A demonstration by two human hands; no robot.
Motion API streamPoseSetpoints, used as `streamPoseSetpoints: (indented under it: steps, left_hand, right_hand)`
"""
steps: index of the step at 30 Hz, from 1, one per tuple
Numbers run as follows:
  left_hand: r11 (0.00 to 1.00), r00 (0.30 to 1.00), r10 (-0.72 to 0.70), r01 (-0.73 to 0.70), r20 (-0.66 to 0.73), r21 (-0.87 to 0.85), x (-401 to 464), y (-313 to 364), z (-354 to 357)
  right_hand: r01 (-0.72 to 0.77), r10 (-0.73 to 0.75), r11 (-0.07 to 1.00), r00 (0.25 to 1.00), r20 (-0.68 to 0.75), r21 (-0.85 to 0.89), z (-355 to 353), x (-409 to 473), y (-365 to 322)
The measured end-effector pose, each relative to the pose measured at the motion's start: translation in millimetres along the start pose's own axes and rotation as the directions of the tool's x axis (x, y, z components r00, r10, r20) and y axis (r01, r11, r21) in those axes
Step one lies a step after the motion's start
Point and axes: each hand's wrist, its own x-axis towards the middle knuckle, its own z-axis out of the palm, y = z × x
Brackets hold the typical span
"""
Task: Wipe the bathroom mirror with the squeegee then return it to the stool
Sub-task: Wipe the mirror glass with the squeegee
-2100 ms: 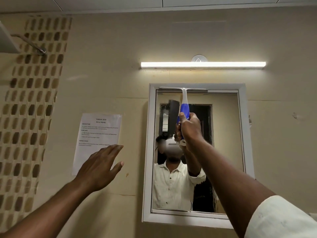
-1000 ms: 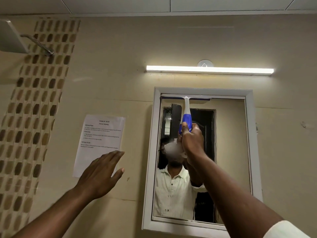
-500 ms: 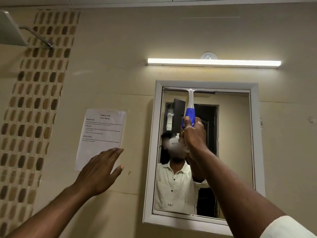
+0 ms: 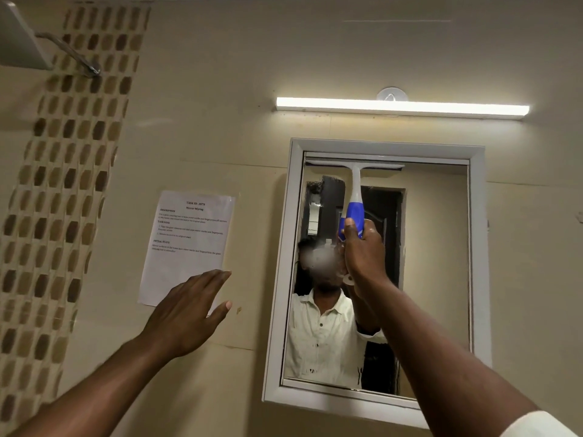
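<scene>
The right hand grips the blue part of the squeegee handle, with the fingers curled around it. The squeegee stands upright in the centre right of the frame. Its white blade bar lies horizontal against the glass at the very top of the mirror, just under the upper edge of the white frame, more to the left half of the glass. The mirror hangs on the beige wall in the right half of the frame and it reflects a person in a light shirt and a dark doorway.

The left hand is in the lower centre left of the frame, with fingers straight and close together, holding nothing. It is in front of the lower corner of a printed paper sheet fixed on the wall; I cannot tell if it touches the wall.

A lit tube light runs above the mirror. A strip of brown mosaic tiles goes down the left side, and a shower head is in the upper left corner.
</scene>
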Motion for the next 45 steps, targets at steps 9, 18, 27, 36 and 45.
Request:
streamPoseSetpoints:
  steps: [9,18,27,36,45]
  left_hand:
    - [1.000,1.000,0.005,-0.005,0.006,-0.016,-1.1,-2.7,6.2]
    - [1.000,0.999,-0.015,0.015,0.037,-0.011,-8.1,-9.6,11.7]
    - [0.999,0.999,-0.011,0.012,0.036,-0.038,-14.6,-9.4,20.9]
    - [0.998,0.997,-0.015,0.020,0.071,-0.065,-23.1,-5.1,30.3]
    - [0.996,0.995,-0.014,0.022,0.099,-0.085,-31.5,1.7,35.9]
  right_hand:
    - [-0.064,0.059,0.992,0.997,0.048,0.107,1.3,4.4,-13.3]
    - [-0.057,0.054,0.996,0.998,0.042,0.068,-1.2,-2.5,-0.4]
    - [-0.062,0.060,0.997,0.997,0.053,0.034,-5.5,-23.7,22.4]
    - [-0.156,0.151,0.986,0.984,0.091,0.052,-11.3,-60.2,40.4]
    - [-0.236,0.224,0.964,0.968,0.110,0.118,-11.7,-87.0,54.9]
